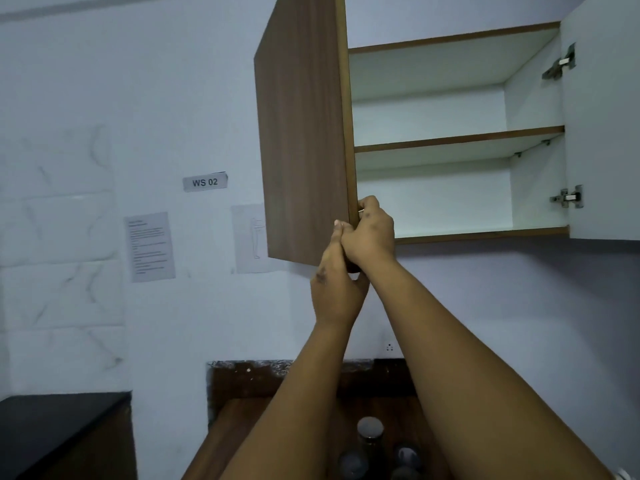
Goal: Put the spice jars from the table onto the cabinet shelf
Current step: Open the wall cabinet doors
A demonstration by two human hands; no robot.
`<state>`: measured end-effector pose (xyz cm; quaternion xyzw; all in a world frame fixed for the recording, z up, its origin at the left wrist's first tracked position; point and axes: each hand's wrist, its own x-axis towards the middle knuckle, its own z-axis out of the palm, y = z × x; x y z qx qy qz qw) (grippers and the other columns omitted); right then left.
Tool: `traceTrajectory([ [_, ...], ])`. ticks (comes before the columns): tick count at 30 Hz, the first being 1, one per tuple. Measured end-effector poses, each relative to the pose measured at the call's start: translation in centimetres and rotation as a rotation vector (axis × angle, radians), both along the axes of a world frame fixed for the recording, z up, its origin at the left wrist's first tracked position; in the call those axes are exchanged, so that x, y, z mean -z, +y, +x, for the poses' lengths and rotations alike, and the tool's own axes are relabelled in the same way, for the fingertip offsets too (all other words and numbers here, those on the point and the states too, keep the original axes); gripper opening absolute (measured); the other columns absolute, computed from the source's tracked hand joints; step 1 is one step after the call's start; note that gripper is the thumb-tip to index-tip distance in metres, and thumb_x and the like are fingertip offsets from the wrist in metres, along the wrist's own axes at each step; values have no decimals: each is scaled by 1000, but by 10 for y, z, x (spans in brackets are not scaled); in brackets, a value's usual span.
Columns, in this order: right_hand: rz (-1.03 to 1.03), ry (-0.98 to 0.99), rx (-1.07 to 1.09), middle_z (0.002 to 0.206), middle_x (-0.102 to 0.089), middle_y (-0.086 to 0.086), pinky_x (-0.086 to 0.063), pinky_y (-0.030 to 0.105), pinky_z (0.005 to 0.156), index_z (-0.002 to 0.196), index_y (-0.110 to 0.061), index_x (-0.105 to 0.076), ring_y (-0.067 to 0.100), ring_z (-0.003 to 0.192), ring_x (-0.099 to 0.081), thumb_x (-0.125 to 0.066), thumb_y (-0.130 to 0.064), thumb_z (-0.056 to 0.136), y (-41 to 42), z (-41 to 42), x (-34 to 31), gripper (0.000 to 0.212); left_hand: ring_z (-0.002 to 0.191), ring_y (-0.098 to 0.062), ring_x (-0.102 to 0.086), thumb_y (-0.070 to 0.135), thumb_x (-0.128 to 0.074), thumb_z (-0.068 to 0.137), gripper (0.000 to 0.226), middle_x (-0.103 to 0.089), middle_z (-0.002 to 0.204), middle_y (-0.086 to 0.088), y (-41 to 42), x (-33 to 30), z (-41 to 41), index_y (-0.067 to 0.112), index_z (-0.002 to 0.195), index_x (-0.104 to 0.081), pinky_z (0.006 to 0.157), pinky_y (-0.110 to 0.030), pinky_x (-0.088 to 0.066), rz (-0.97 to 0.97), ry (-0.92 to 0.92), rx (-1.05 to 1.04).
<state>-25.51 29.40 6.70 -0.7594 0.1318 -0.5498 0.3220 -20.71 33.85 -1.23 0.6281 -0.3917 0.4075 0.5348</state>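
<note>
Both forearms fill the bottom of the view and reach up to the left door (304,133) of the wall cabinet (457,233). Between them, low down, the jars (370,431) stand in a small cluster on the wooden desk (235,424), near its back edge; at least three metal lids show, a fourth is dim. None has been lifted yet.

Left hand (337,289) is clenched around the door's lower free corner, from below. Right hand (369,233) grips the door's front edge just above it, fingers (367,204) curled over the edge, touching the left hand. That door stands swung out, edge-on to the camera. The right door (602,116) is already wide open, its hinges showing. Both shelves inside look bare; the lower shelf (460,226) is the easier reach.

The step in hand seems to be opening the left door fully. To do it well, I would swing it smoothly until it stops, so that it does not drift back into the way, and keep the fingers off the hinge side. One hand is enough for the door; the other could then drop to the jars. Take care not to sweep an elbow through the cluster on the way down.
</note>
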Motion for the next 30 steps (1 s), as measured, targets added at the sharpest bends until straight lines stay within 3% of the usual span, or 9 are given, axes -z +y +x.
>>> traceTrajectory([
  [2, -57, 18, 64, 91, -50, 0, -38, 24, 65, 112, -9, -50, 15, 80, -51, -63, -17, 92, 19, -1, 1, 25, 119, 3, -51, 15, -68, 88, 65, -50, 145, 1, 14, 0, -3, 13, 147, -40, 87, 6, -33, -14, 17, -2],
  [6, -132, 54, 165, 91, -50, 0, -39, 24, 65, 108, -10, -49, 15, 80, -54, -63, -16, 92, 54, 1, 1, 22, 109, -17, -66, 18, -60, 93, 45, -66, 126, -4, 41, 4, 5, 13, 137, -52, 86, -25, -56, -39, 38, 22],
  [10, -175, 59, 203, 95, -52, 2, -41, 24, 65, 110, -10, -49, 15, 79, -52, -63, -15, 92, 94, 12, 4, 24, 91, -22, -70, 11, -66, 89, 43, -72, 107, -10, 81, 3, 20, 7, 131, -58, 72, -18, -50, -7, 39, 21],
  [13, -188, 37, 237, 95, -53, 2, -44, 25, 64, 106, -12, -49, 16, 80, -56, -61, -14, 93, 125, 26, 6, 18, 79, -29, -68, 7, -61, 90, 26, -72, 89, -16, 112, 2, 30, -7, 113, -63, 62, -11, -43, -6, 88, -19],
  [17, -223, 27, 244, 96, -54, 4, -53, 30, 69, 107, -11, -49, 19, 82, -59, -62, -10, 90, 172, 46, 8, 21, 63, -23, -57, 2, -53, 95, 22, -62, 64, -18, 154, 4, 41, -19, 96, -60, 47, -16, -37, -96, 149, 36],
  [19, -242, 24, 240, 98, -56, 6, -55, 34, 71, 105, -10, -49, 22, 83, -60, -61, -8, 90, 192, 53, 8, 20, 43, -14, -45, 1, -52, 95, 19, -54, 55, -5, 173, 2, 45, -15, 90, -61, 42, -10, -33, -115, 176, 38],
  [21, -247, 24, 234, 97, -57, 8, -54, 36, 70, 104, -8, -49, 24, 82, -60, -59, -6, 90, 209, 59, 7, 17, 43, -2, -36, 1, -52, 95, 17, -50, 53, 1, 190, 0, 50, -9, 85, -61, 42, -8, -32, -120, 198, 54],
  [27, -261, 64, 223, 102, -55, 11, -54, 38, 71, 109, -6, -48, 28, 87, -60, -56, -1, 88, 247, 79, 6, 23, 52, -8, -37, -5, -51, 90, 10, -45, 54, 4, 229, 3, 70, -8, 82, -56, 52, -27, -33, -122, 310, 183],
  [30, -276, 88, 231, 107, -55, 12, -52, 37, 72, 114, -6, -47, 30, 91, -59, -55, -1, 88, 265, 92, 5, 28, 49, -5, -34, -3, -51, 92, 31, -40, 50, 10, 247, 2, 81, 11, 65, -47, 50, -24, -30, -111, 321, 165],
])
